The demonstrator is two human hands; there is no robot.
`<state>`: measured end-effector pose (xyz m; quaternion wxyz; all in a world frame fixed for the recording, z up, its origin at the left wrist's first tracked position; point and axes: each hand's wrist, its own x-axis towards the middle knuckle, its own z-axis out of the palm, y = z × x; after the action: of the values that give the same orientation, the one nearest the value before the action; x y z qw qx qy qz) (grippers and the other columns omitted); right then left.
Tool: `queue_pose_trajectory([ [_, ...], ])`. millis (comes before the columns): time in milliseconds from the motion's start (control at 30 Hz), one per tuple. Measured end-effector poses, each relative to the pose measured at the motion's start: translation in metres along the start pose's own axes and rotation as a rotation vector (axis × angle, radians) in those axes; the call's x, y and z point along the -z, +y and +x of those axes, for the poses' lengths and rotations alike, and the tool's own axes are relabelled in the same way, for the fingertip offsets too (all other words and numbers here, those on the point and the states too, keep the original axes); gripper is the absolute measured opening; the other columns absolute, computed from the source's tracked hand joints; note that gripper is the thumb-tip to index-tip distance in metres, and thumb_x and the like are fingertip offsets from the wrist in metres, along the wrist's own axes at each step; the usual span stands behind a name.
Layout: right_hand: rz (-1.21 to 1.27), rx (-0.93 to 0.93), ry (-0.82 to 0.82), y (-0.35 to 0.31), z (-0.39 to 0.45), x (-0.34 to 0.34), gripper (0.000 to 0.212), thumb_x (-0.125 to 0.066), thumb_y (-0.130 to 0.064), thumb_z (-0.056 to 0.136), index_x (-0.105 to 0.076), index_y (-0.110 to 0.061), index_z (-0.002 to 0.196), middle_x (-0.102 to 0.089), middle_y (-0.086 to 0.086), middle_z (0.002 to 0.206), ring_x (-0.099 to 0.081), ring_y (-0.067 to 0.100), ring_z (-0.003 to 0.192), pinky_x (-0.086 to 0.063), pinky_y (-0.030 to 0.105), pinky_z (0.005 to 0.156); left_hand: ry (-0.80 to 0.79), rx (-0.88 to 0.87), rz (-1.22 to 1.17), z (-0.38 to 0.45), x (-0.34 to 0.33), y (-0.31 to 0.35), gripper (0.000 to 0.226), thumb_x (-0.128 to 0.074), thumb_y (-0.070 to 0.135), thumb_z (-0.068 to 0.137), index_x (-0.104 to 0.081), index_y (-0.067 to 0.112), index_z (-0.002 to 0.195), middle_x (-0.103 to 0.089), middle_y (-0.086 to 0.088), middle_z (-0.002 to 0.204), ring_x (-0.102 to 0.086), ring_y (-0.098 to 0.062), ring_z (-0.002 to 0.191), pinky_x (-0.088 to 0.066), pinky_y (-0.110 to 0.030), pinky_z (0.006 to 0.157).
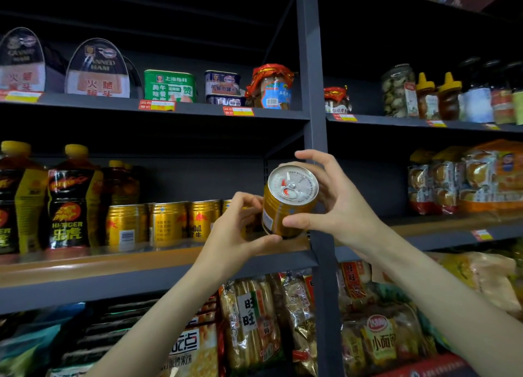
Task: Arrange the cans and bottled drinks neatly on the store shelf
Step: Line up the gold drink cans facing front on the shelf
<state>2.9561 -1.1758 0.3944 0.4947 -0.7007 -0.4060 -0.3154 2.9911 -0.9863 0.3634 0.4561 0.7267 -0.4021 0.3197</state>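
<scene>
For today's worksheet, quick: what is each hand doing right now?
Left hand: grips the gold can at its lower side.
Right hand: grips the same can near its top.

- You stand in front of dark grey metal shelving (158, 108) that fills the whole view.
- A grey upright post (311, 65) separates the left bay from the right bay.
- The middle shelf board (85, 266) has a brown wooden edge, and the boards above it are plain grey.
- Red and yellow price labels (239, 111) are fixed on the front edges.
- The back panel (198, 178) is dark, and the upper part stays in shadow.
</scene>
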Motion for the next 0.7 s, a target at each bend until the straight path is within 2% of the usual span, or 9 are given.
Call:
queue_pose_trajectory([
  [100, -0.008, 0.002, 0.016, 0.0, 0.001, 0.01, 0.084, -0.085, -0.017, 0.062, -0.039, -0.028, 0.131, -0.06, -0.006, 0.125, -0.057, 0.008, 0.117, -0.048, 0.029, 0.098, 0.007, -0.03, 0.053, 0.007, -0.002, 0.001, 0.047, -0.072, 0.039, 0.063, -0.046, 0.027, 0.101, -0.057, 0.016, 0.115, -0.054, 0.0, 0.113, -0.045, -0.019, 0.095],
  [167, 0.093, -0.038, 0.097, 0.0, 0.001, 0.019, 0.077, -0.082, -0.018, 0.063, -0.042, -0.031, 0.128, -0.063, -0.002, 0.121, -0.06, 0.012, 0.113, -0.051, 0.03, 0.094, 0.007, -0.043, 0.1, 0.014, -0.005, 0.004, 0.048, -0.067, 0.046, 0.066, -0.048, 0.03, 0.107, -0.056, 0.02, 0.114, -0.051, 0.005, 0.113, -0.044, -0.011, 0.092],
  [267, 0.398, -0.158, 0.382, 0.005, 0.008, 0.044, 0.062, -0.072, -0.026, 0.067, -0.047, -0.03, 0.124, -0.06, 0.003, 0.116, -0.06, 0.019, 0.106, -0.052, 0.033, 0.087, 0.045, -0.066, 0.172, 0.026, -0.011, 0.007, 0.04, -0.06, 0.043, 0.08, -0.05, 0.029, 0.115, -0.053, 0.02, 0.119, -0.048, 0.01, 0.111, -0.038, 0.0, 0.083],
  [333, 0.445, -0.213, 0.584, 0.012, 0.019, 0.067, 0.051, -0.069, -0.032, 0.075, -0.048, -0.024, 0.121, -0.057, 0.002, 0.113, -0.059, 0.019, 0.102, -0.054, 0.035, 0.079, 0.111, -0.111, 0.26, 0.035, -0.016, 0.004, 0.031, -0.057, 0.031, 0.088, -0.05, 0.026, 0.118, -0.052, 0.017, 0.119, -0.043, 0.015, 0.109, -0.032, 0.005, 0.084],
  [400, 0.301, -0.248, 0.736, 0.026, 0.031, 0.091, 0.036, -0.069, -0.031, 0.084, -0.049, -0.022, 0.112, -0.056, 0.001, 0.107, -0.058, 0.02, 0.1, -0.053, 0.034, 0.073, 0.164, -0.139, 0.29, 0.042, -0.022, 0.001, 0.028, -0.055, 0.024, 0.091, -0.051, 0.024, 0.119, -0.053, 0.013, 0.119, -0.043, 0.014, 0.109, -0.029, 0.005, 0.086],
  [467, 0.004, -0.278, 0.781, 0.048, 0.04, 0.113, 0.028, -0.071, -0.03, 0.084, -0.048, -0.024, 0.098, -0.054, 0.002, 0.104, -0.054, 0.025, 0.105, -0.052, 0.042, 0.08, 0.18, -0.19, 0.326, 0.049, -0.031, -0.001, 0.027, -0.055, 0.022, 0.092, -0.051, 0.028, 0.119, -0.051, 0.012, 0.122, -0.043, 0.009, 0.113, -0.027, 0.002, 0.091],
  [567, -0.385, -0.357, 0.695, 0.082, 0.047, 0.133, 0.028, -0.074, -0.03, 0.082, -0.048, -0.022, 0.088, -0.053, 0.003, 0.1, -0.049, 0.028, 0.109, -0.046, 0.041, 0.082, 0.107, -0.281, 0.463, 0.057, -0.046, -0.006, 0.032, -0.049, 0.031, 0.093, -0.052, 0.033, 0.126, -0.041, 0.013, 0.134, -0.037, 0.002, 0.123, -0.029, -0.014, 0.1],
  [633, -0.496, -0.411, 0.63, 0.102, 0.049, 0.139, 0.029, -0.075, -0.03, 0.081, -0.048, -0.02, 0.086, -0.053, 0.003, 0.095, -0.051, 0.031, 0.106, -0.045, 0.039, 0.08, 0.041, -0.382, 0.649, 0.061, -0.055, -0.013, 0.041, -0.041, 0.035, 0.091, -0.053, 0.028, 0.13, -0.042, 0.005, 0.139, -0.037, -0.006, 0.124, -0.033, -0.029, 0.101],
  [700, -0.555, -0.494, 0.587, 0.116, 0.051, 0.142, 0.03, -0.076, -0.028, 0.08, -0.05, -0.018, 0.089, -0.053, 0.004, 0.096, -0.051, 0.033, 0.107, -0.047, 0.043, 0.084, -0.019, -0.429, 0.756, 0.063, -0.06, -0.02, 0.042, -0.04, 0.031, 0.09, -0.056, 0.024, 0.128, -0.046, -0.002, 0.139, -0.041, -0.013, 0.121, -0.038, -0.038, 0.1],
])
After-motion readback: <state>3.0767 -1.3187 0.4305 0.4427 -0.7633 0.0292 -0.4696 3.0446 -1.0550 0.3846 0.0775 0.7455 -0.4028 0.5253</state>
